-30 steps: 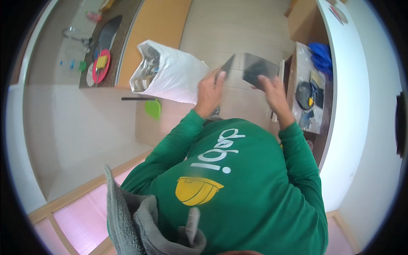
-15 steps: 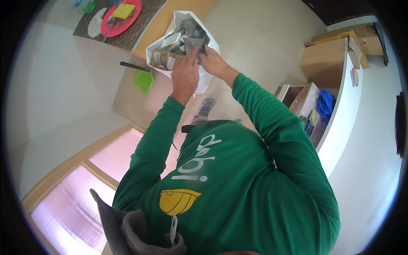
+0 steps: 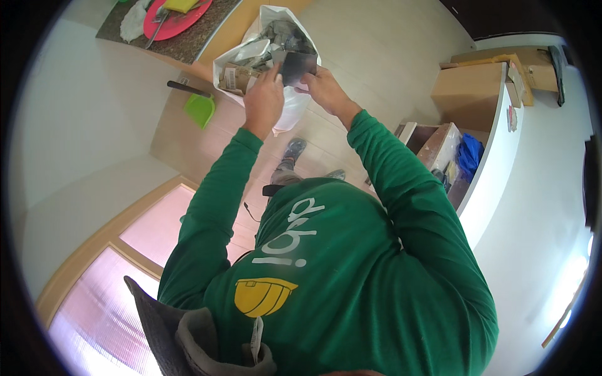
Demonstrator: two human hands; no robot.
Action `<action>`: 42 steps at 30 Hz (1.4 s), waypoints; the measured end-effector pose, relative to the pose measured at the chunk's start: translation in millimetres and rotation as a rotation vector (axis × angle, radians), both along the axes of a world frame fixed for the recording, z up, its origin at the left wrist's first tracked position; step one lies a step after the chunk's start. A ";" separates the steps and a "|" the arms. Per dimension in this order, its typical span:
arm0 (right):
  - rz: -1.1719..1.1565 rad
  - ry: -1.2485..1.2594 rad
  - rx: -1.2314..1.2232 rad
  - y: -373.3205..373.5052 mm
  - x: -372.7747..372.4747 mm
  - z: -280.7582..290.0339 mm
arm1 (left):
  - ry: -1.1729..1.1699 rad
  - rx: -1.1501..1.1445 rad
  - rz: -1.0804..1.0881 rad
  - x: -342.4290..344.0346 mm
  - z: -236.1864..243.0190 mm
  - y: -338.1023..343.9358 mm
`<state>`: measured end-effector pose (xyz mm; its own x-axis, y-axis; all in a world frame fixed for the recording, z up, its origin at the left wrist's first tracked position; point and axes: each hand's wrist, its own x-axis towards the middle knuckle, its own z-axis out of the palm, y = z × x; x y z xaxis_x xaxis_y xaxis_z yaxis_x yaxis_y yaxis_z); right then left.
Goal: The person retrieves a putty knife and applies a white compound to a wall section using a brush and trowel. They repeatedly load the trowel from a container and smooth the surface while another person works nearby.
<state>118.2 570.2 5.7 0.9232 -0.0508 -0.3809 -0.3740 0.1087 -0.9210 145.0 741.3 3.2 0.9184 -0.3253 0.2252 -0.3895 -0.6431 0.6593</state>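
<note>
Over the open white bag [image 3: 291, 109], which holds crumpled grey scraps [image 3: 282, 34] and brown cardboard [image 3: 232, 78], both hands are at a dark flat square piece [image 3: 300, 64]. My right hand [image 3: 324, 91] grips it at the lower right, thumb on its face. My left hand [image 3: 264, 99] has its fingertips at the left side of the piece, closed on a flat edge; whether that is a second piece behind it is unclear.
Counter [image 3: 119, 28] at upper left with red plate [image 3: 169, 28] and yellow sponge. Green dustpan [image 3: 199, 111] on the floor. Cardboard boxes [image 3: 467, 91], a white cabinet panel [image 3: 492, 169], an open drawer and blue bag [image 3: 469, 156] at right. Paned panel [image 3: 100, 301] at lower left.
My hands have moved forward and left from beside the bag to over it, with the dark pieces brought together. In the last half second, the dark piece has turned its face upward.
</note>
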 end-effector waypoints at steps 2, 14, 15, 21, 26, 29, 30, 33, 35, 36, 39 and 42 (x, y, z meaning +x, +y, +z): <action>-0.035 0.009 0.014 -2.7 -2.1 2.0 | 0.070 -0.016 0.019 1.2 -3.5 -3.5; -0.105 -0.123 -0.344 -37.8 -17.1 20.7 | 0.433 -0.243 0.290 36.2 -34.4 19.9; -0.208 -0.121 -0.354 -44.4 -17.7 23.5 | 0.437 -0.469 0.288 33.4 -39.1 21.1; -0.302 -0.524 -0.734 -30.2 -27.8 48.7 | 1.539 -1.672 -0.008 30.6 -72.6 41.0; 0.198 -1.061 -1.111 46.6 -42.3 78.8 | 1.456 -1.561 -0.233 16.2 -90.4 33.2; 0.282 -0.658 -1.133 33.3 -17.4 59.4 | 1.856 -1.784 -0.471 17.8 -67.6 36.0; 0.279 -0.422 -1.111 21.7 -5.2 53.5 | 1.870 -1.741 -0.413 15.5 -57.9 34.4; 0.327 -0.717 -1.110 33.0 -11.1 64.9 | 1.857 -1.682 -0.184 14.4 -42.3 43.9; 0.353 -0.871 -1.096 42.9 -13.7 65.3 | 1.868 -1.669 -0.199 13.4 -48.2 53.2; 0.332 -0.719 -1.120 34.7 -8.6 61.0 | 1.884 -1.653 -0.226 14.5 -42.0 49.5; 0.232 -0.552 -1.157 25.4 0.0 52.5 | 1.880 -1.611 -0.324 11.6 -34.3 45.5; 0.323 -0.663 -1.179 37.1 -4.0 52.0 | 1.822 -1.749 -0.311 15.5 -47.9 44.7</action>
